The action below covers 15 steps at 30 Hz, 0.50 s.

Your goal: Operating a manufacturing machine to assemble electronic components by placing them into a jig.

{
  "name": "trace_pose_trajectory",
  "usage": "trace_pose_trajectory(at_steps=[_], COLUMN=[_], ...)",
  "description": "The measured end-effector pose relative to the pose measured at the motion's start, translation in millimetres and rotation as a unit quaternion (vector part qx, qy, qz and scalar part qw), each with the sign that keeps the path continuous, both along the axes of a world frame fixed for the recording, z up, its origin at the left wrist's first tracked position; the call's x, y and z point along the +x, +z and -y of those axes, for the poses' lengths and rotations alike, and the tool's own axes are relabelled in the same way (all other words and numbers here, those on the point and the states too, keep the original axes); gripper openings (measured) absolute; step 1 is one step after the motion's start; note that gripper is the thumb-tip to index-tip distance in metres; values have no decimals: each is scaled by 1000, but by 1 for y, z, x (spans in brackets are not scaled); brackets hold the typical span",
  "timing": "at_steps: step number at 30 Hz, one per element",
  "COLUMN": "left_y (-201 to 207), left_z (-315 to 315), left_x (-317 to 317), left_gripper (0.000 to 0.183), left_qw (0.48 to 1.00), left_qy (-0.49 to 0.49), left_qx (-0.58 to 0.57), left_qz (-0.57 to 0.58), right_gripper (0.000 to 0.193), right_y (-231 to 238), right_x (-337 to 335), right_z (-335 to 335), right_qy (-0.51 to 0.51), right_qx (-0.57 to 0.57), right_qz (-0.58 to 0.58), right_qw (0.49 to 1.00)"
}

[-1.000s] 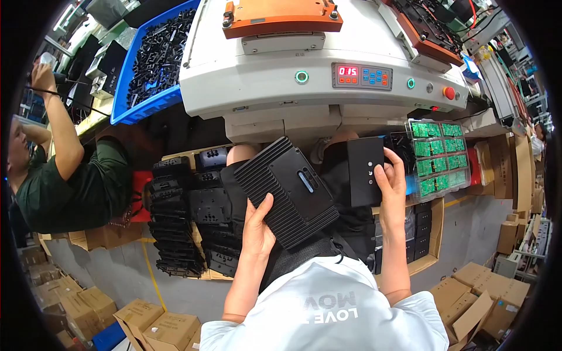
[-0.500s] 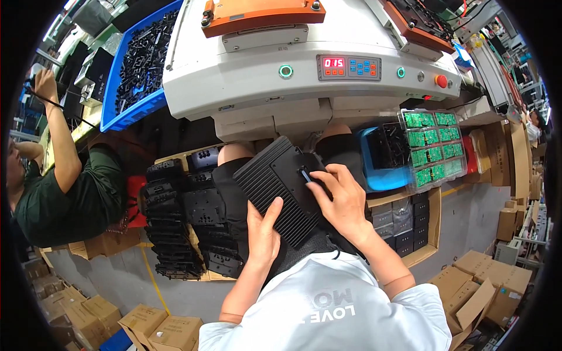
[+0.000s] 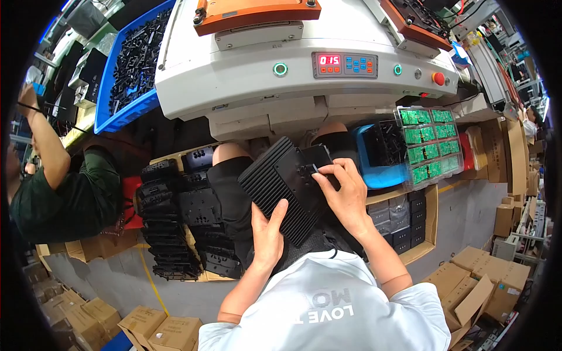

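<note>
A black ribbed casing [image 3: 274, 196] lies slanted above my lap, its finned side toward the left. My left hand [image 3: 267, 234] grips its lower left edge, thumb on top of the fins and the other fingers underneath. At the casing's upper right part, my right hand [image 3: 346, 193] pinches a small dark piece [image 3: 314, 169] between thumb and forefinger. The piece is at the casing's surface beside a row of small fittings; whether it is seated there I cannot tell, as the fingertips partly cover it.
Ahead stands a white machine [image 3: 246, 82] with a lit control panel [image 3: 345, 65]. Left: a blue crate [image 3: 105, 111] of small black parts and stacked black casings [image 3: 167, 228]. Right: a blue bin [image 3: 380, 175], a tray of green circuit boards [image 3: 430, 146], cartons [image 3: 486, 275]. A co-worker [image 3: 64, 199] sits left.
The casing has turned slightly in my left hand. My right fingers have shifted a little up and right, and the small piece now shows at a different tilt. The co-worker's arm has moved left.
</note>
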<state>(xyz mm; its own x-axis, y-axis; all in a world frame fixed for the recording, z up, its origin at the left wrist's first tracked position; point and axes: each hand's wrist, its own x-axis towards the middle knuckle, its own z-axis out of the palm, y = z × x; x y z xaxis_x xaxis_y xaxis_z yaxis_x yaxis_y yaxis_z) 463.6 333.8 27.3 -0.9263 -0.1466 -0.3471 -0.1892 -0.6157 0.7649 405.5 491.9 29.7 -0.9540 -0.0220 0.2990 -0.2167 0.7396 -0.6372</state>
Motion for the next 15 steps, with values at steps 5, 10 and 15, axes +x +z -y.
trace_pose_trajectory(at_steps=[5, 10, 15], left_y=[-1, 1, -18], left_z=[-7, -9, -3], left_x=[-2, -1, 11], left_gripper=[49, 45, 65], left_qw=[1000, 986, 985], left_qy=[11, -7, 42], left_qx=[5, -161, -167], left_qz=[-7, 49, 1], right_gripper=[17, 15, 15], right_y=[-2, -7, -30], right_x=[-1, 2, 6], right_z=[-1, -6, 3], right_qy=[-11, -13, 20], right_qx=[9, -5, -48], right_qz=[4, 0, -22], right_qw=[1000, 1000, 998])
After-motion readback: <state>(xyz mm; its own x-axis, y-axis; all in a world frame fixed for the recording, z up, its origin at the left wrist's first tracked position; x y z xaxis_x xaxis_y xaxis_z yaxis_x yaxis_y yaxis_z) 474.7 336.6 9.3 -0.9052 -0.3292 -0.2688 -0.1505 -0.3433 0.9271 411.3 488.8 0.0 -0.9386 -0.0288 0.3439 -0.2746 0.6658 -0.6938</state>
